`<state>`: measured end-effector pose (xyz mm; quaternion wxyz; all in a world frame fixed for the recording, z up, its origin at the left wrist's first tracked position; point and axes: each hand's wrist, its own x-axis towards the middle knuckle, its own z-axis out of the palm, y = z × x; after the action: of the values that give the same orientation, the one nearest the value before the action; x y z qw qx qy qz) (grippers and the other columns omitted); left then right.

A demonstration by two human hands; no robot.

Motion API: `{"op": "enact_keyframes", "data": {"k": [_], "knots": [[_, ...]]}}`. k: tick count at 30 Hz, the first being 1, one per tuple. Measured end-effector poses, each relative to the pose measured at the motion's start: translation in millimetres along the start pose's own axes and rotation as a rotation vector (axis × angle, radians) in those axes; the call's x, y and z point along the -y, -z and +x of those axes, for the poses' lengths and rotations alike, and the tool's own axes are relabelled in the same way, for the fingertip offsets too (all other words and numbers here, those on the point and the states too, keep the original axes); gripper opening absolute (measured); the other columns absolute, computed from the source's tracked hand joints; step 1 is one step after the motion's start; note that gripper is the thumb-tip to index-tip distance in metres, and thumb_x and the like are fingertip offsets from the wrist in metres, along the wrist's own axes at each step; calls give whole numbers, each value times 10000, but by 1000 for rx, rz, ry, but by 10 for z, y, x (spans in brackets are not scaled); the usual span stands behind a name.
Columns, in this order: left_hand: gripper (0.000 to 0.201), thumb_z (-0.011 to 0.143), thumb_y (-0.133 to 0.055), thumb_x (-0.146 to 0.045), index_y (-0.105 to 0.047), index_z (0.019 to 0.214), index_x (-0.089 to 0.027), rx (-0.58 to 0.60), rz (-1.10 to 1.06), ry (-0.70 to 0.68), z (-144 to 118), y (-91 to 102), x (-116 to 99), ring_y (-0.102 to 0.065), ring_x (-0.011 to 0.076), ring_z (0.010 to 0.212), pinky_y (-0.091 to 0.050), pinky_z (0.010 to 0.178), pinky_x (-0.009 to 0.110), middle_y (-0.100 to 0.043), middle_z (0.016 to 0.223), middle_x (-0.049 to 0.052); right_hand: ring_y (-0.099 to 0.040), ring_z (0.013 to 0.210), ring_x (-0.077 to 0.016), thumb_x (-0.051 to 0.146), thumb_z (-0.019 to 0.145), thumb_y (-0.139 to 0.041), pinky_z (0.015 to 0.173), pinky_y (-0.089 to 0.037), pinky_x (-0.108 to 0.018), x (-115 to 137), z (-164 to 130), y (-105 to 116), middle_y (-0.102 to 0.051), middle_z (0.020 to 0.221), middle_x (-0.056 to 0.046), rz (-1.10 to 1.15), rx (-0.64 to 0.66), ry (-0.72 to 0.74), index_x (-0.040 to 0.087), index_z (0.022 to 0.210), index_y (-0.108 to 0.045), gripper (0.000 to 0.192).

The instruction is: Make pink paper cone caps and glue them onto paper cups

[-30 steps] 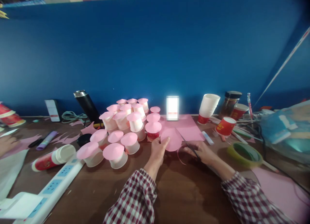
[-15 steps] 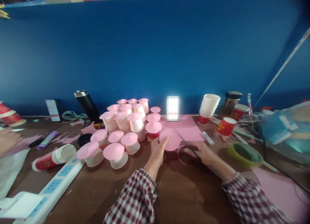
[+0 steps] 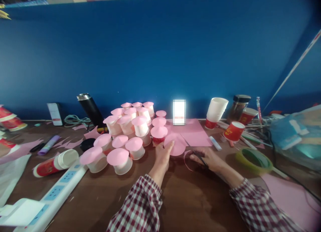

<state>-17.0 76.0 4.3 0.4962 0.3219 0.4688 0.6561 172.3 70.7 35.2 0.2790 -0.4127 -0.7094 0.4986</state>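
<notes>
Pink paper disc [image 3: 176, 144] lies flat on the table [image 3: 190, 198], just right of the cups [image 3: 125, 135] — round, no clear long axis. Left hand [image 3: 162, 156] pinches its left edge. Right hand [image 3: 209, 158] is curled around scissors [image 3: 197, 152] — blades point far-left toward the disc.

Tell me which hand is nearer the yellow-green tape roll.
Right. The right hand lies just left of the tape roll, holding scissors; the left hand is farther left, holding the pink paper circle.
</notes>
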Motion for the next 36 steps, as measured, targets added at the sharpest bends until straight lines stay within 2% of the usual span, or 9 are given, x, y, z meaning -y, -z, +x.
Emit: {"op": "enact_keyframes", "data": {"k": [6, 11, 23, 29, 33, 36], "knots": [[420, 610, -743, -434, -674, 796, -65, 30, 45, 2, 10, 7, 45, -608, 172, 626, -474, 596, 283, -665, 688, 89, -472, 485, -85, 481, 782, -597, 412, -338, -191, -40, 7, 12, -655, 773, -54, -1, 12, 28, 130, 948, -671, 396], [404, 596, -754, -427, -684, 778, -74, 61, 42, 3, -13, 1, 30, -608, 168, 602, -477, 588, 277, -657, 636, 68, -470, 481, -89, 499, 790, -584, 412, -340, -190, -39, 6, 22, -641, 729, -46, -8, 14, 19, 131, 946, -656, 406], [377, 593, -765, -385, -683, 788, -73, 100, -3, 30, -40, -26, -11, -623, 168, 615, -496, 596, 277, -695, 711, 93, -525, 579, -119, 507, 787, -578, 443, -368, -189, 37, -6, 26, -643, 781, -56, -16, 21, 31, 122, 923, -650, 414], [374, 586, -769, -387, -685, 774, -75, 97, -12, 27, -40, -26, -11, -620, 167, 604, -494, 591, 279, -690, 691, 89, -531, 542, -133, 502, 776, -591, 449, -365, -216, 67, -9, 25, -652, 689, -47, -40, -10, 53, 139, 921, -685, 402], [387, 601, -760, -392, -686, 800, -69, 106, -4, 24, -38, -18, -10, -623, 172, 616, -498, 603, 289, -683, 682, 90, -569, 596, -153, 488, 781, -593, 485, -404, -229, 55, -4, 28, -687, 789, -67, -40, -13, 60, 147, 970, -691, 402], [402, 596, -761, -404, -688, 802, -67, 90, 0, 20, -33, -11, -5, -619, 173, 613, -498, 604, 293, -677, 672, 88, -605, 704, -186, 461, 783, -603, 578, -450, -250, 43, -1, 30, -699, 854, -72, -45, -18, 98, 155, 965, -700, 369]]}}
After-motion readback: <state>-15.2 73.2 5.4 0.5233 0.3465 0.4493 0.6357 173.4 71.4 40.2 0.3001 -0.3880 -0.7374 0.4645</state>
